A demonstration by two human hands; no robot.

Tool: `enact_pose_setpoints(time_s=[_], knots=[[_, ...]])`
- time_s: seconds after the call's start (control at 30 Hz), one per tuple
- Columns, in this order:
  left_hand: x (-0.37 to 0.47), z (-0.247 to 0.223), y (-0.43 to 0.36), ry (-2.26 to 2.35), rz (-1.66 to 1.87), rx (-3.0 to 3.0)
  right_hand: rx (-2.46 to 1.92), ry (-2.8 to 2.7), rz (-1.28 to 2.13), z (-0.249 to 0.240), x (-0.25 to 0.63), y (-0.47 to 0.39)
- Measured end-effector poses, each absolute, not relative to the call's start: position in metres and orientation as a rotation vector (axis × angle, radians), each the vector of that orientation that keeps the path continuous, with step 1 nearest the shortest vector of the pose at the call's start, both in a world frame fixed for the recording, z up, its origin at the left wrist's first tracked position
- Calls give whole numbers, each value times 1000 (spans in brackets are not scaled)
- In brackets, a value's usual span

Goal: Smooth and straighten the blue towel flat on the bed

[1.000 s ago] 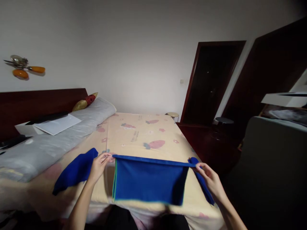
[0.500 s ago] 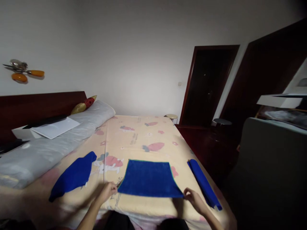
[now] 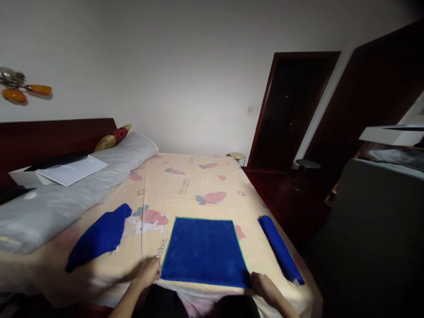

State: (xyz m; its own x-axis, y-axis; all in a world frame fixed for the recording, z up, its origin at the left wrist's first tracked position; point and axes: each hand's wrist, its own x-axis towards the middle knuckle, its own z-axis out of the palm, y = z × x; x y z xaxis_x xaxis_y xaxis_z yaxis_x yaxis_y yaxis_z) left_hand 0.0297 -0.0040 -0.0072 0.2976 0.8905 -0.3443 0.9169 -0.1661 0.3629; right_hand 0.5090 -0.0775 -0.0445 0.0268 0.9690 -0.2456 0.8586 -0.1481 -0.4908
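Left hand (image 3: 149, 271) and right hand (image 3: 263, 285) apparently pinch the blue cloth's (image 3: 205, 251) near corners, fingers closed, keeping it flat on the bed (image 3: 198, 185)

blue cloth (image 3: 204, 252) lies flat and square on the bed's near edge, green-trimmed.

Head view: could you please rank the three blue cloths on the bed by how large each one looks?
1. Flat blue cloth between the hands, clearly largest.
2. Crumpled blue cloth on the left.
3. Rolled blue cloth on the right, narrowest.
The last two are bunched or rolled, so their true sizes may differ.
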Motion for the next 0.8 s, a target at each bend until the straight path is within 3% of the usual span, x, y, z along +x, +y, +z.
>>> enact_pose_setpoints(time_s=[0.3,0.47,0.8], knots=[[37,-3,-5,1643,-55,2286,-2255,-1954,666,-40,511,-77],[81,-2,-3,1631,152,2466,-2229,-1948,431,-32,459,-56],[182,-81,-5,1516,424,2734,-1844,-2196,194,-87,301,-29]])
